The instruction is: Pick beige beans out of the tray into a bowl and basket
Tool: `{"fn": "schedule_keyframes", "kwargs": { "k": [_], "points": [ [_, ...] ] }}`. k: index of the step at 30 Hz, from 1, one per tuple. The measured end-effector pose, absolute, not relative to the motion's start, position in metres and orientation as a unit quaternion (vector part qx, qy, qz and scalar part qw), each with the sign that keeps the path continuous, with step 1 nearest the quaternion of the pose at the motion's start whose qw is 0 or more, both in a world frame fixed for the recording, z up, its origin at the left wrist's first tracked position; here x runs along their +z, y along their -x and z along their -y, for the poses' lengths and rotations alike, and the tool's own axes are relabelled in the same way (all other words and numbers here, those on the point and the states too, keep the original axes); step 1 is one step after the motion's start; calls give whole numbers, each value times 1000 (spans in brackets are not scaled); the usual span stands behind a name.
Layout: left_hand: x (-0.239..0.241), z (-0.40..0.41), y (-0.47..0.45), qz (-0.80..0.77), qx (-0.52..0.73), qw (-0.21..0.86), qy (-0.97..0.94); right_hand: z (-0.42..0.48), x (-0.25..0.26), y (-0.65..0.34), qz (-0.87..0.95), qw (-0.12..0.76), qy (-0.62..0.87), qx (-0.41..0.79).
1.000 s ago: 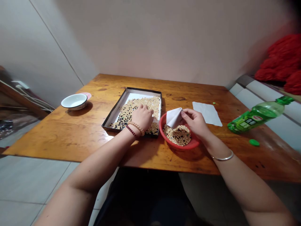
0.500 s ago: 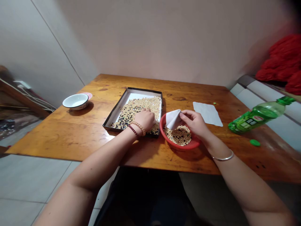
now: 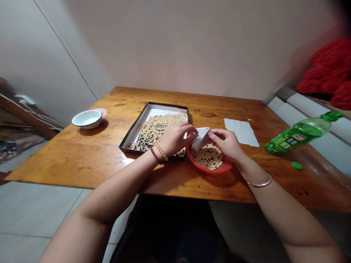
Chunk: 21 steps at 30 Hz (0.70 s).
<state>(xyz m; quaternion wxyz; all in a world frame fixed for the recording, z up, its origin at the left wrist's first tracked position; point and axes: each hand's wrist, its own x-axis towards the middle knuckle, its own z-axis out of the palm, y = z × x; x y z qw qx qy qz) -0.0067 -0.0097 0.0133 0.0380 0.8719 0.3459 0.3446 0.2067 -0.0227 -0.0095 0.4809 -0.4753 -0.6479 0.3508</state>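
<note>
My left hand (image 3: 177, 138) has left the beans and reaches over the tray's right rim, its fingertips pinching the corner of a folded white paper (image 3: 201, 138). My right hand (image 3: 226, 143) holds the paper's other side above a red plastic bowl (image 3: 208, 168), which is partly filled with pale soybeans and some dark beans (image 3: 206, 157). More of the mixed beans (image 3: 156, 130) lie spread in a black-rimmed, paper-lined tray (image 3: 167, 105), partly hidden by my left wrist.
The wooden table (image 3: 68, 157) also holds a white enamel bowl (image 3: 87, 118) on a pink lid (image 3: 102, 111), a flat white paper sheet (image 3: 241, 132), a green bottle (image 3: 301, 134) lying on its side, and its green cap (image 3: 296, 165). Red cloth (image 3: 329, 69) lies at the right.
My left hand has moved right from the beans in the tray to the folded paper. The paper now sits lower and is gripped between both hands over the red bowl.
</note>
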Motion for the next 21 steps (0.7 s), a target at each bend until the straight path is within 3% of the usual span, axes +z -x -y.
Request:
{"fn": "schedule_keyframes", "kwargs": {
  "k": [21],
  "points": [
    [8,19,3,-294,309,-67,-902,33,0,-205,740,329,394,434]
  ]
}}
